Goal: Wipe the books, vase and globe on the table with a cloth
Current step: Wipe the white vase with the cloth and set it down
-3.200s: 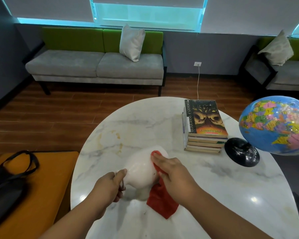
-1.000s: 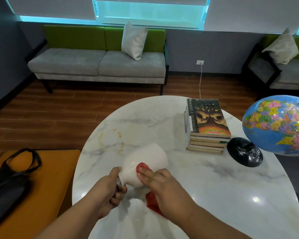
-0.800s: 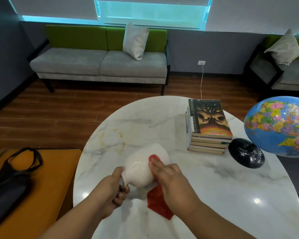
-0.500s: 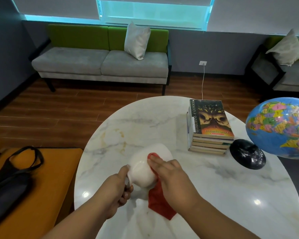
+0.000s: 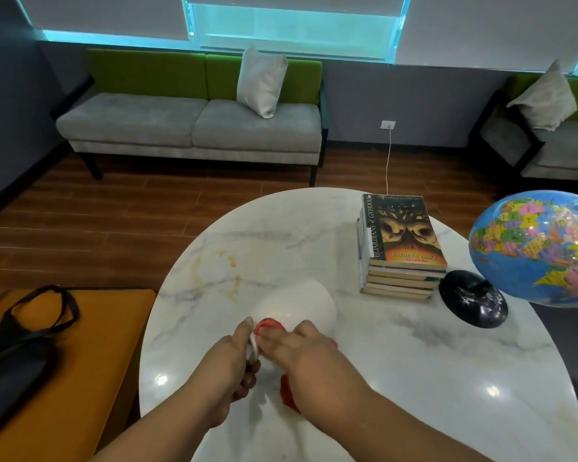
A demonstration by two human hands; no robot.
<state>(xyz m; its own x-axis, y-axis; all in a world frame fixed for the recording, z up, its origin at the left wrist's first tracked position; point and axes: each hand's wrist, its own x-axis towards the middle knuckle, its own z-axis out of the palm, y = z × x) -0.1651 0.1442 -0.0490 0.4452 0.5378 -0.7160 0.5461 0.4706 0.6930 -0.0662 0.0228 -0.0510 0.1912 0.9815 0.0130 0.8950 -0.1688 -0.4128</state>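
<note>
A white vase (image 5: 301,303) is tilted on its side above the round marble table (image 5: 414,361), its wide end pointing away from me. My left hand (image 5: 227,365) grips its narrow neck. My right hand (image 5: 301,355) presses a red cloth (image 5: 269,324) against the vase near the neck with straight fingers; more cloth hangs below the hand. A stack of books (image 5: 399,245) stands at the table's far right. A blue globe (image 5: 538,248) on a black base (image 5: 472,298) stands beside it.
An orange bench (image 5: 90,355) with a black bag (image 5: 17,355) is at my left. A grey and green sofa (image 5: 194,118) lines the far wall, an armchair (image 5: 548,128) sits at the right. A white cable (image 5: 388,155) drops from a wall socket.
My right hand has slid the red cloth along the vase from its body toward the neck, close to my left hand. The vase stays tilted in my left hand.
</note>
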